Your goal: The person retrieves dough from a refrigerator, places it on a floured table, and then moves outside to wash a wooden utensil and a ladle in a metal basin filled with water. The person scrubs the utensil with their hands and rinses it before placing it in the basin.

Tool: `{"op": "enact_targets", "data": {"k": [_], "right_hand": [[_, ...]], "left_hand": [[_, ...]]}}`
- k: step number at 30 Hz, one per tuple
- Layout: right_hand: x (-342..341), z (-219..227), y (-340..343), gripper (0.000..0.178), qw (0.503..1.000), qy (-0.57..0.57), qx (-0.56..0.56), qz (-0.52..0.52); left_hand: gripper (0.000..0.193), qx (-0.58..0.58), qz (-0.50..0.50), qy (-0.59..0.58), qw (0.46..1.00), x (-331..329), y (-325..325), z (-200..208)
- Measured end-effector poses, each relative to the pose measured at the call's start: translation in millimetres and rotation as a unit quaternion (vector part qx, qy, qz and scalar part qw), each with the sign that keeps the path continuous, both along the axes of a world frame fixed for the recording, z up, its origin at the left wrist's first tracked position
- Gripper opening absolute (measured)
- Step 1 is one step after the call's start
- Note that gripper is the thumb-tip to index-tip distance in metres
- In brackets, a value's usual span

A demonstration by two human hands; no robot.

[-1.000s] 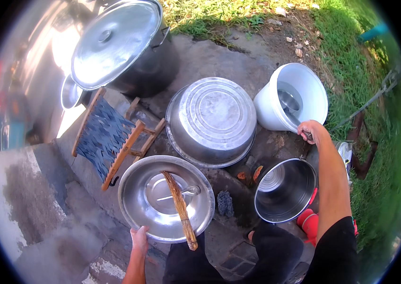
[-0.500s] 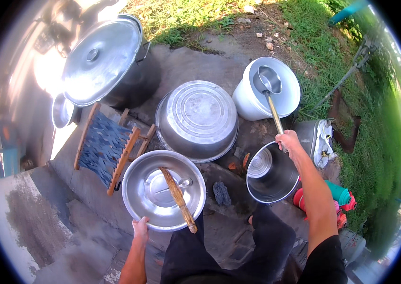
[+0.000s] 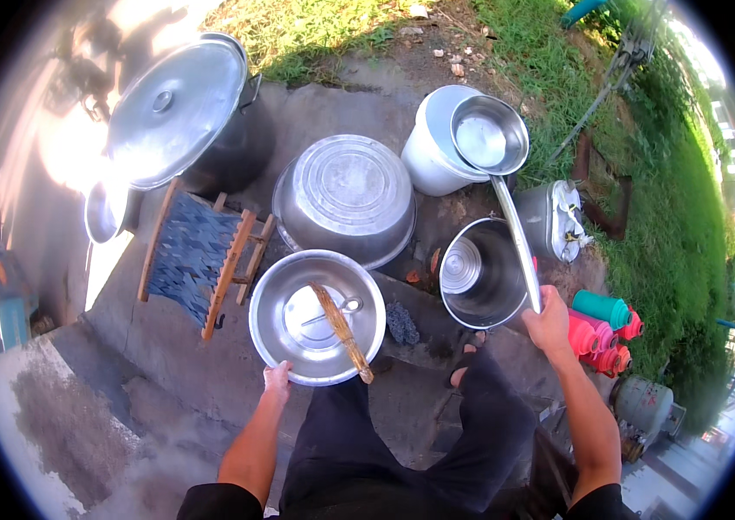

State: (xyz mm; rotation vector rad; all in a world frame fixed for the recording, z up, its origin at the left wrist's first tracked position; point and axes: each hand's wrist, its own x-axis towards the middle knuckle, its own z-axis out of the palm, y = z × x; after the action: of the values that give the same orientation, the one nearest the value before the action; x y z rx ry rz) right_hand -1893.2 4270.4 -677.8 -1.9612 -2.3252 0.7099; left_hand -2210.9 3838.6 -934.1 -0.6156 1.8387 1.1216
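My left hand [image 3: 277,379] grips the near rim of a shiny metal basin [image 3: 272,303]. Across that basin lies a rough wooden stick [image 3: 340,329], its end jutting past the rim, beside a small round-ended metal utensil [image 3: 352,304]. My right hand [image 3: 551,322] is closed round the end of a long-handled metal ladle [image 3: 489,139]. The ladle's bowl hangs over the edge of a white bucket [image 3: 428,147], and its handle passes above the rim of a deep metal pot [image 3: 493,303] standing open. I cannot tell whether the ladle holds liquid.
An upturned metal basin [image 3: 353,186] sits ahead, with a big lidded pot [image 3: 178,113] and a woven stool [image 3: 190,251] to its left. On the right are a lidded metal container [image 3: 549,225], coloured flasks [image 3: 603,310] and a grey cylinder [image 3: 642,400]. Grass borders the paving.
The ladle has come up out of the white bucket toward me, its bowl now above the bucket's edge. My right hand moved nearer. The held basin shifted slightly right.
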Motion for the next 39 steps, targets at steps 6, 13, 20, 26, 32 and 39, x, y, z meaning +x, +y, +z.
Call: {"op": "enact_targets", "data": {"k": [6, 13, 20, 26, 32, 39], "right_hand": [[27, 29, -92, 0.032, 0.994, -0.002, -0.104, 0.025], [57, -21, -173, 0.037, 0.972, -0.055, -0.207, 0.102], [70, -93, -200, 0.039, 0.947, -0.111, -0.206, 0.223], [72, -150, -199, 0.042, 0.938, -0.135, -0.127, 0.294], [60, -165, -195, 0.043, 0.937, -0.158, -0.082, 0.301], [57, -162, -201, 0.044, 0.962, -0.114, -0.002, 0.246]], "left_hand": [[0.029, -0.015, 0.011, -0.013, 1.000, 18, 4, 5], [0.032, -0.049, 0.035, -0.030, 0.998, 50, 20, -33], [0.031, -0.004, 0.115, -0.028, 0.993, 77, 11, -107], [0.032, -0.035, 0.131, -0.026, 0.990, 81, 19, -138], [0.039, -0.037, 0.112, -0.018, 0.993, 70, 16, -162], [0.037, -0.083, 0.020, -0.020, 0.996, 58, 21, -143]]}}
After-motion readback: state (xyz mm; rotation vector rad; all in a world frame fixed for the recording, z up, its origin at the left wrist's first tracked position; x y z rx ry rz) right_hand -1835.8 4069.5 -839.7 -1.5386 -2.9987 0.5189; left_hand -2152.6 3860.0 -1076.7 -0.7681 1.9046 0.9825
